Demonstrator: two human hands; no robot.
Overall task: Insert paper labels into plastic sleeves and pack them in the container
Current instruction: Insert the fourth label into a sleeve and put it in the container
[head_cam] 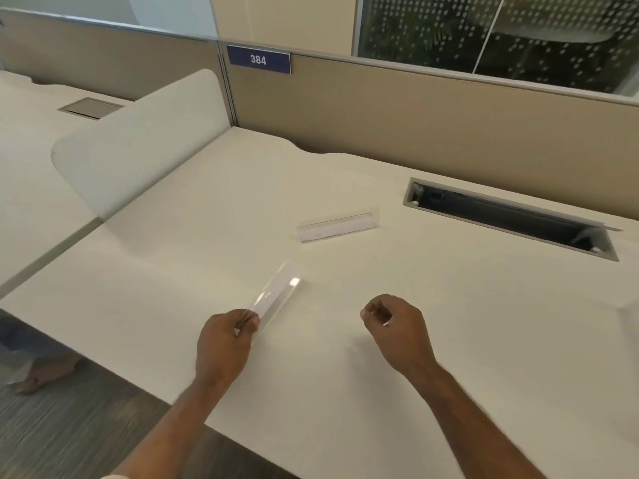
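On desk (449, 340): cable slot (508, 219) far right; filled sleeve (337, 227) just left; held sleeve (276, 295) nearer (left hand (224, 344)).

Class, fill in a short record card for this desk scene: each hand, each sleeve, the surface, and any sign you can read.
left hand: pinches the near end of a clear plastic sleeve, which angles up and away over the desk
right hand: fingers curled, seems to hold nothing; a ring shows
second sleeve: lies flat on the desk, farther back, apart from both hands
desk: white, with an open cable slot at the back right
sign: blue, reads 384
container: not in view
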